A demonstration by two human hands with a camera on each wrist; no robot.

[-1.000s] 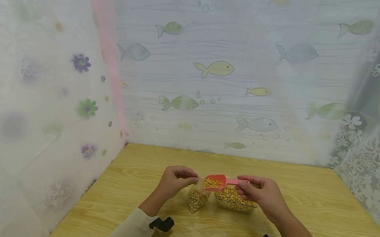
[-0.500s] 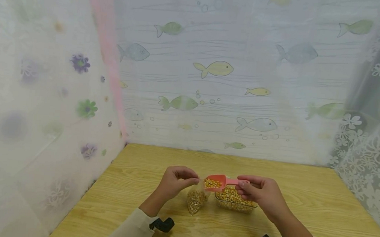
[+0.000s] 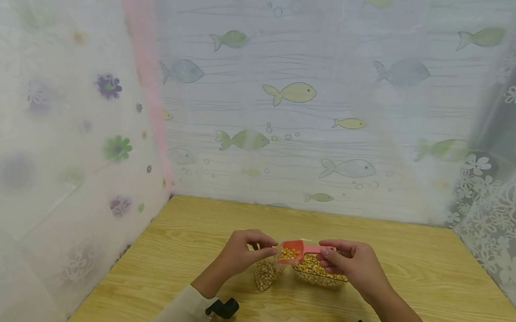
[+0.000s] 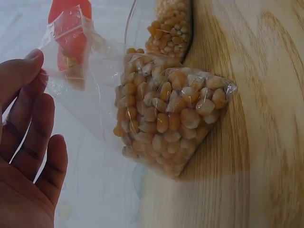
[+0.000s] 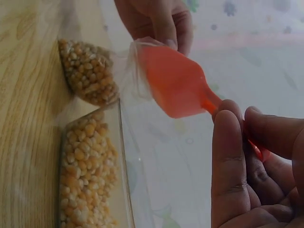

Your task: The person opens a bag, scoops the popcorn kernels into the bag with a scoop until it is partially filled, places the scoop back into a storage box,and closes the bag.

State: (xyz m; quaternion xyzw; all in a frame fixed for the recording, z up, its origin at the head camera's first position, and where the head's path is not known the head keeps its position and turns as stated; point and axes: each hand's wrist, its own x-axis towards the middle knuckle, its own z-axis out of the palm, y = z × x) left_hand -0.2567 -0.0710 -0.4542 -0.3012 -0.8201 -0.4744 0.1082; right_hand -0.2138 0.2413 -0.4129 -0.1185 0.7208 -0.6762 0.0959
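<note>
Two hands meet above the tabletop (image 3: 413,277). Left hand (image 3: 242,254) pinches the top edge of a clear bag (image 3: 267,274) part-filled with corn kernels, just left of the clear tray (image 3: 319,275). Right hand (image 3: 352,264) grips the handle of a pink scoop (image 3: 293,250), tilted at the bag's mouth.

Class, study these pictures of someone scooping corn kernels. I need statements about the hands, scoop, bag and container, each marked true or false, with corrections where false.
1. The right hand holds the red scoop by its handle. True.
2. The plastic bag is empty. False: it holds corn kernels.
3. The left hand pinches the top of the bag. True.
4. The clear container holds water. False: it holds corn kernels.
5. The scoop lies flat on the wooden table. False: it is held up at the bag's mouth.
</note>
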